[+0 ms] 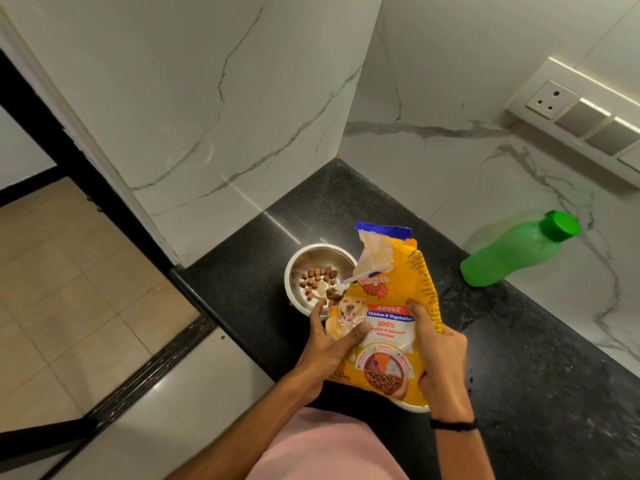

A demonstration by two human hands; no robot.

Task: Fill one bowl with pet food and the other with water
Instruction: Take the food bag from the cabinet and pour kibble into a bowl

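A crinkled, glossy yellow pet food bag (391, 320) with a torn-open blue top is held over the near end of a speckled black stone counter (540, 375), its mouth tipped toward one round steel bowl (320, 277). Brown kibble pieces (320, 280) lie scattered across the bowl's shiny bottom. The left hand (334, 344) grips the bag's left edge, thumb pressed on its front; the right hand (438, 362) clasps its right side, fingers wrapped round. One translucent green plastic bottle (516, 251), capped, stands well apart beside the veined marble wall (214, 109). Only one bowl is visible
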